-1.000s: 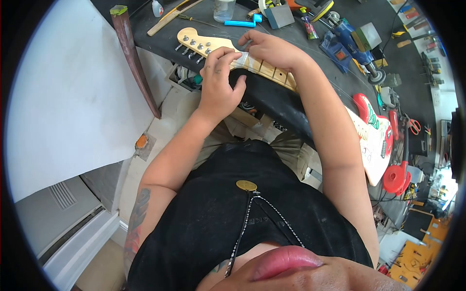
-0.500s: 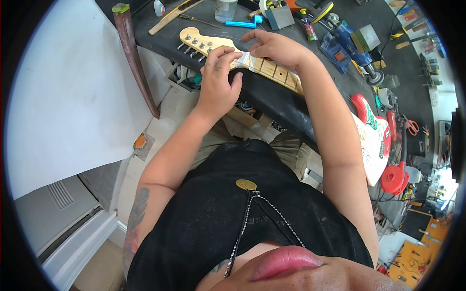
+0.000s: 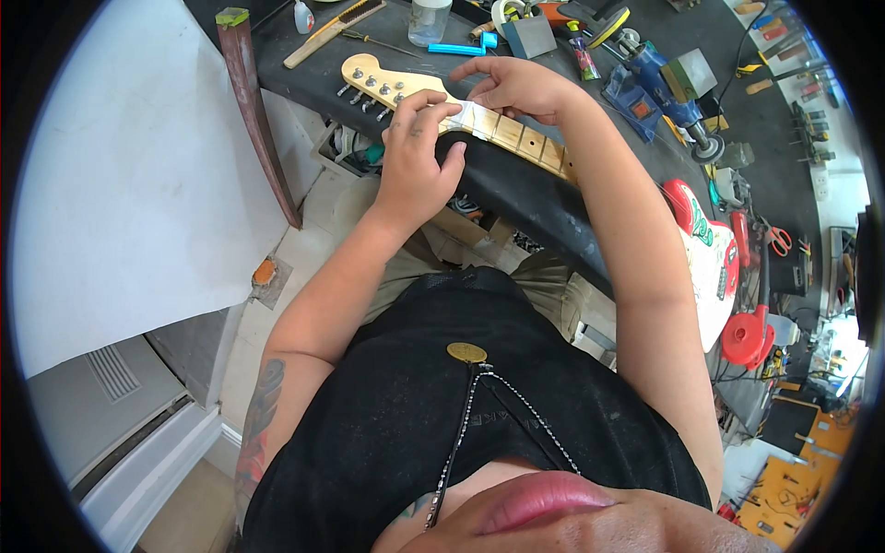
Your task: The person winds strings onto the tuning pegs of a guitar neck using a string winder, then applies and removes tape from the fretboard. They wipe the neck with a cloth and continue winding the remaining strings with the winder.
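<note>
A light-wood guitar neck (image 3: pixel 532 142) with a headstock (image 3: pixel 371 77) and metal tuners lies along the bench's near edge. A white strip (image 3: pixel 474 118) covers its surface near the nut. My left hand (image 3: pixel 417 161) rests bent fingertips on the neck beside this strip, its thumb standing apart. Over the far edge of the neck, my right hand (image 3: pixel 533 90) has its index finger stretched out and its thumb low by the strip; its other fingers are partly hidden. A red and white guitar body (image 3: pixel 705 263) lies in line with the neck, the stretch between them hidden behind my right forearm.
A wooden-handled brush (image 3: pixel 336 32), a screwdriver (image 3: pixel 373 41), a clear jar (image 3: pixel 429 23) and a blue string winder (image 3: pixel 466 44) lie beyond the headstock. A blue bench grinder (image 3: pixel 671 97) stands farther right. Near the guitar body is a red blower (image 3: pixel 747 338).
My right hand has shifted slightly left along the neck, its index finger reaching a little farther. My left hand stays nearly in place.
</note>
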Motion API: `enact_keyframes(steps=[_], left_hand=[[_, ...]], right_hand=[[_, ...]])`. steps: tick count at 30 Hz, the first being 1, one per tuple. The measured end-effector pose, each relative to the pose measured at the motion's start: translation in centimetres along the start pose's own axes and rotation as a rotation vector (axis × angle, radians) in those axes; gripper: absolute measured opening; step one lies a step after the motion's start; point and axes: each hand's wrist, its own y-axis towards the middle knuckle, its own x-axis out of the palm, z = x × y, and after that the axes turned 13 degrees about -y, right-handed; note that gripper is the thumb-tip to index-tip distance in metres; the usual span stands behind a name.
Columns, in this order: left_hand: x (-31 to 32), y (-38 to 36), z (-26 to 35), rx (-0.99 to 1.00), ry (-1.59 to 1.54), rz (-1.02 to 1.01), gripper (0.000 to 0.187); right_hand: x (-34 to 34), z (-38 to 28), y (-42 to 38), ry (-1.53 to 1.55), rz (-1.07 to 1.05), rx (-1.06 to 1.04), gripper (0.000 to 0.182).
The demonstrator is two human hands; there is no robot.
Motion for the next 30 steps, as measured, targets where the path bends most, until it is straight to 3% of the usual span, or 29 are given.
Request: enact_keyframes(steps=[8,11,17,19,20,23,24,25,26,27,30], left_hand=[[0.2,-0.1,-0.7,0.018,0.011,0.001,0.057],[0.0,0.1,-0.6,0.025,0.039,-0.003,0.053],[-0.1,0.1,-0.6,0.002,0.057,-0.015,0.055],[-0.3,0.3,-0.7,0.014,-0.018,-0.040,0.059],[-0.4,0.5,-0.6,0.020,-0.021,-0.042,0.059],[-0.5,0.9,0.8,0.051,-0.153,-0.023,0.054],[-0.3,0.9,1.0,-0.073,-0.312,-0.017,0.051],[-0.2,1.0,1.1,-0.196,-0.466,-0.006,0.048],[-0.2,0.8,1.0,-0.231,-0.436,0.025,0.033],[-0.3,0.6,0.7,-0.229,-0.434,0.026,0.033],[-0.7,0.3,0.5,-0.262,-0.501,0.134,0.017]], right_hand=[[1.0,-0.6,-1.0,0.032,0.156,0.047,0.046],[1.3,-0.3,-1.4,-0.186,0.197,-0.010,0.042],[-0.7,0.8,-3.4,0.220,0.125,-0.163,0.034],[-1.2,-0.9,-5.0,0.016,0.350,-0.138,0.031],[-0.4,-1.1,-5.3,-0.123,0.427,-0.292,0.032],[2.2,-6.2,-7.1,-0.389,0.310,-0.362,0.035],[2.8,-6.9,-7.1,-0.380,0.316,-0.354,0.035],[3.2,-7.6,-6.9,-0.361,0.313,-0.344,0.036],[3.3,-7.9,-6.8,-0.346,0.308,-0.337,0.037],[3.0,-7.4,-6.4,-0.347,0.309,-0.340,0.037],[1.9,-6.1,-4.8,-0.014,0.262,-0.292,0.037]])
